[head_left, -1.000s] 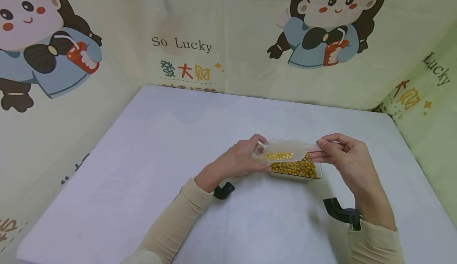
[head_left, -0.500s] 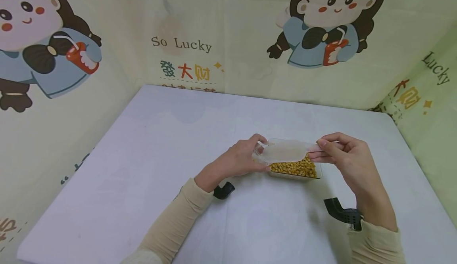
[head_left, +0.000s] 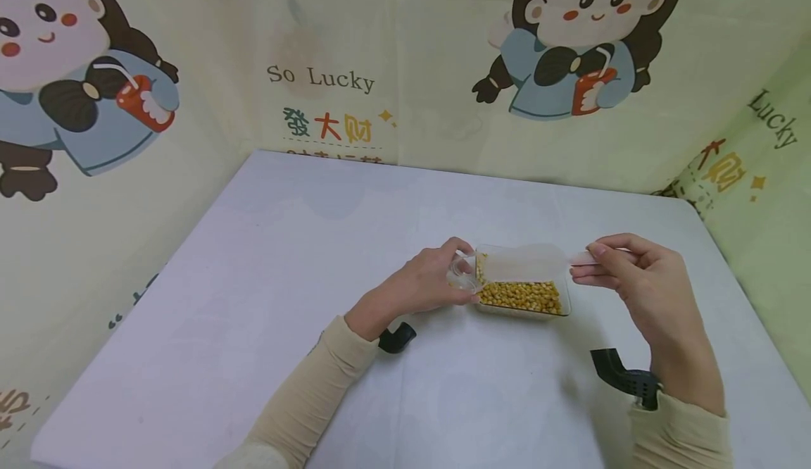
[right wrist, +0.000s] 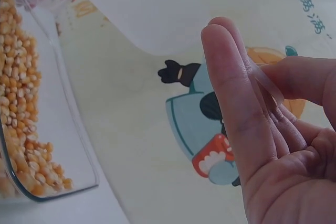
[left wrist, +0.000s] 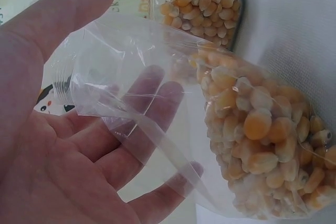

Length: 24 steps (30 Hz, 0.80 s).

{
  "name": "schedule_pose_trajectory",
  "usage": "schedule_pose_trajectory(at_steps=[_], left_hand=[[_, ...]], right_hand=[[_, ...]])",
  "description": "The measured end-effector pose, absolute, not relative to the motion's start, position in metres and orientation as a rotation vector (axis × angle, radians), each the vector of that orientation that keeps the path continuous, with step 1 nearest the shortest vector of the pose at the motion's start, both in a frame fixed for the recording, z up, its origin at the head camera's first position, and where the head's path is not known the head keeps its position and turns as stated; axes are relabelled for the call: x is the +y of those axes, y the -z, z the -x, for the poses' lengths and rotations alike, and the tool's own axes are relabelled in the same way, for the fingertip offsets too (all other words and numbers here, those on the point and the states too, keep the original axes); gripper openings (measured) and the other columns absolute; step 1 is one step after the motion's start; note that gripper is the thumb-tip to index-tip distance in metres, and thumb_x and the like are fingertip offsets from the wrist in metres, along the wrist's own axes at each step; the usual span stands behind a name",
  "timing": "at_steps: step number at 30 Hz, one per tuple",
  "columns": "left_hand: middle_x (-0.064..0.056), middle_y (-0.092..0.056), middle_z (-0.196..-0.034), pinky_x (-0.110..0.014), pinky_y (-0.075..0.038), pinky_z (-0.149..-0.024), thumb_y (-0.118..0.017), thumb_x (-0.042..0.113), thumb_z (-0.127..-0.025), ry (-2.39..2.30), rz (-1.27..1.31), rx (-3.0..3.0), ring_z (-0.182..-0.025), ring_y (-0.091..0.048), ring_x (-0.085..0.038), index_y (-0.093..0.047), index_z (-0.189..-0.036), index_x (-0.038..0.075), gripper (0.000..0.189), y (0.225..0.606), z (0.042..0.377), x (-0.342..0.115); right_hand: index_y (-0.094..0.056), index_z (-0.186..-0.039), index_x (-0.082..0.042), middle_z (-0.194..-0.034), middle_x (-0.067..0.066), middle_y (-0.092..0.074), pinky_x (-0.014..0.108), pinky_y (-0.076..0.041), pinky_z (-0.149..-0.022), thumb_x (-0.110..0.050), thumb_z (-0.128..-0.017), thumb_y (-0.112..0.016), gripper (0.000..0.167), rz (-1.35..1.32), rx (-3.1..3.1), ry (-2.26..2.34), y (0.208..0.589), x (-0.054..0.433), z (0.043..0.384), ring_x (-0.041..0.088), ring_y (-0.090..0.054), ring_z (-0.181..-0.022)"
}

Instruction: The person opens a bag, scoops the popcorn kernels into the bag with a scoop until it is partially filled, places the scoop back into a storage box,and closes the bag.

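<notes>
behind, printed backdrop [head_left: 437, 67], scoop [head_left: 524, 263] partly hiding box [head_left: 526, 313]

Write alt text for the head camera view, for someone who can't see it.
A person's right hand pinches a translucent scoop raised over a clear box of yellow corn kernels, while the left hand holds a clear bottle beside the box. A white table lies beneath, with a cartoon-printed backdrop behind.
</notes>
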<state>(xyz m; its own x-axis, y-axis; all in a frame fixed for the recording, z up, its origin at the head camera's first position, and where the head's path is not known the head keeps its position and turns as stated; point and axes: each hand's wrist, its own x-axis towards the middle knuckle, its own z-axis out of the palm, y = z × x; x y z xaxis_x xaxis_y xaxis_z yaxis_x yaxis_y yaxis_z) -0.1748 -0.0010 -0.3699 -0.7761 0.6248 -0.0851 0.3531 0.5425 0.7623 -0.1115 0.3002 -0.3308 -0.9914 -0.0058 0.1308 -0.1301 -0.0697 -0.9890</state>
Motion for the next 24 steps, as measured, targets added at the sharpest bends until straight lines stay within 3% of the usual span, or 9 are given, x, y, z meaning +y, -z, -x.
schedule_pose_trajectory(at_steps=[9,15,24], left_hand=[[0.008,-0.068,-0.118,-0.029,-0.047,-0.084,-0.078,0.036,-0.084,-1.104,-0.772,2.41,-0.102,-0.062,-0.017,-0.045,-0.135,0.018,0.064,0.373,0.177,-0.001],[0.004,-0.069,-0.121,-0.029,-0.047,-0.083,-0.078,0.035,-0.085,-1.123,-0.775,2.382,-0.104,-0.062,-0.018,-0.044,-0.136,0.017,0.064,0.373,0.177,-0.002],[0.004,-0.069,-0.119,-0.027,-0.047,-0.08,-0.077,0.035,-0.086,-1.128,-0.809,2.365,-0.093,-0.061,-0.011,-0.046,-0.131,0.021,0.057,0.372,0.177,-0.004]], right_hand=[[-0.061,-0.101,0.011,-0.085,0.015,-0.077,0.034,-0.059,-0.072,0.002,-0.095,-0.061,0.012,-0.154,-1.964,-2.294,0.332,0.311,0.111,0.024,-0.075,-0.072],[-0.062,-0.102,0.009,-0.084,0.014,-0.077,0.033,-0.058,-0.072,-0.002,-0.095,-0.063,0.014,-0.079,-1.994,-2.247,0.332,0.322,0.108,0.024,-0.076,-0.072],[-0.061,-0.104,0.007,-0.084,0.01,-0.077,0.03,-0.059,-0.07,-0.014,-0.093,-0.068,0.025,0.055,-2.18,-2.098,0.331,0.329,0.105,0.021,-0.075,-0.071]])
